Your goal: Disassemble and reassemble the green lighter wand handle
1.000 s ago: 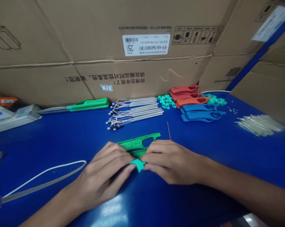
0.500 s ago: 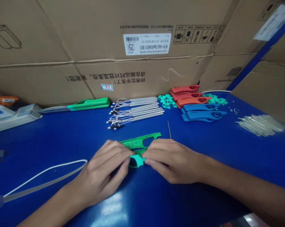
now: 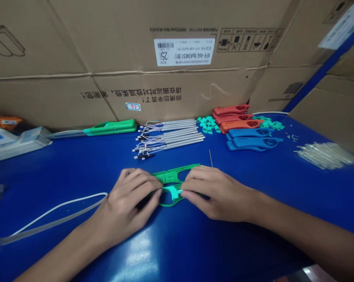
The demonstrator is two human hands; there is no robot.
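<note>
Between my hands lies a green lighter casing half [image 3: 166, 205], its finger loop facing me. My left hand [image 3: 135, 197] is closed, thumb and fingers pinching the left part of this half. A small teal trigger [image 3: 174, 193] sits across the loop opening, with a short pale bit at its right end. My right hand [image 3: 213, 192] is closed, its fingertips pinching at that right end; the exact grip is partly hidden. Just behind, a second green casing half [image 3: 171, 176] lies with its inside showing, both ends partly covered by my hands.
Metal lighter tubes with wires [image 3: 179, 137] lie at the back, near teal triggers [image 3: 208, 124]. Red casings [image 3: 231, 113] and blue casings [image 3: 251, 143] are stacked to the right, beside pale sticks [image 3: 325, 155]. A green lighter [image 3: 112, 127] and power strip [image 3: 20, 145] stand left. Cardboard boxes [image 3: 129, 88] wall the back.
The teal trigger has gone from being held over the casing half to lying in its loop opening. The loop now shows below it. Both hands have shifted slightly.
</note>
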